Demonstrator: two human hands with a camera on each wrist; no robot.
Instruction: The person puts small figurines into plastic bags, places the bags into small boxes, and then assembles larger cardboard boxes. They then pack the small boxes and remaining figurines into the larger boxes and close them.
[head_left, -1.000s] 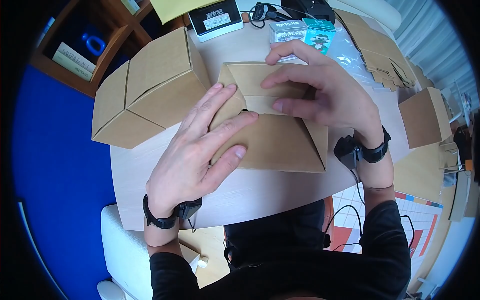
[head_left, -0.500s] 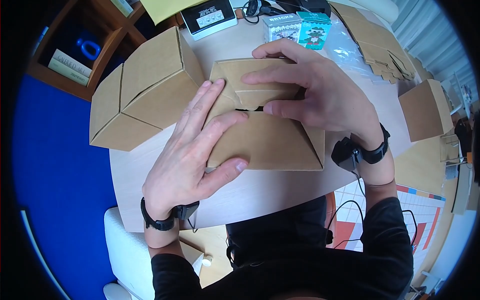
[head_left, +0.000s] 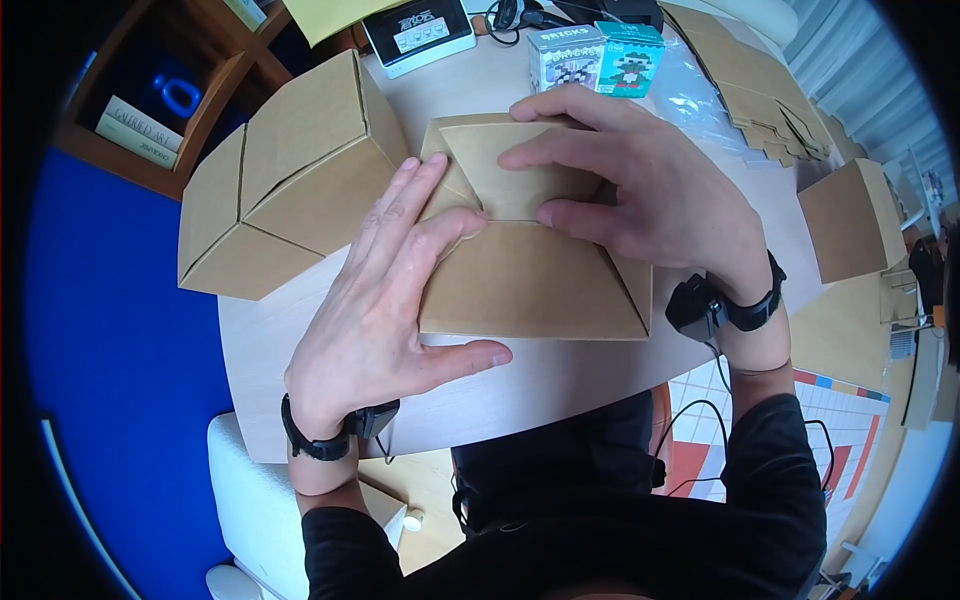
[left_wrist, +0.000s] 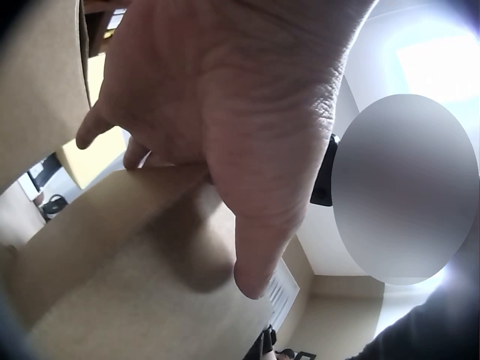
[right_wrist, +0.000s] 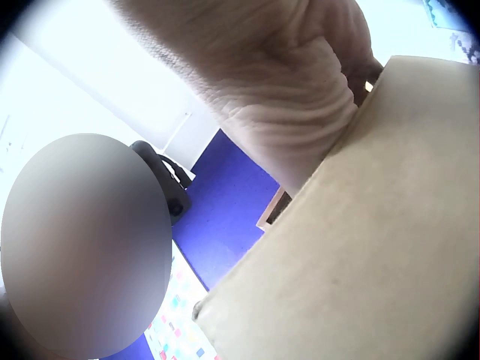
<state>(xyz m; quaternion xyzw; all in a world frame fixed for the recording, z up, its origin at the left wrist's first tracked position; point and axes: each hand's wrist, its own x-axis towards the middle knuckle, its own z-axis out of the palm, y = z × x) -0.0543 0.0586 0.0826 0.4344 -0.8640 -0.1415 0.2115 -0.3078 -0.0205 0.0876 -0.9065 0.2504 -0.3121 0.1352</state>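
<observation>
A brown cardboard box [head_left: 535, 280] stands on the table in front of the person in the head view, its top flaps folded inward. The far flap [head_left: 520, 160] slopes down to meet the near flap's edge at the middle. Along the box's left side lies the left hand [head_left: 365, 310], fingers stretched over the side flap, the index fingertip at the seam and the thumb straight out over the near edge. Over the right part of the top, the right hand [head_left: 645, 185] spreads its slightly bent fingers across the far flap, with its thumb tip at the seam.
Two closed cardboard boxes [head_left: 300, 160] stand at the left. Small brick-toy boxes [head_left: 630, 62], clear plastic wrap [head_left: 695, 100] and a white-framed device [head_left: 420, 38] lie at the back. Flattened cardboard [head_left: 750, 90] is at the back right, and another box [head_left: 850, 220] at the right edge.
The far flap first rose with a gap at the seam and now lies down against the near flap. The left thumb has moved off the near flap to the right and straightened.
</observation>
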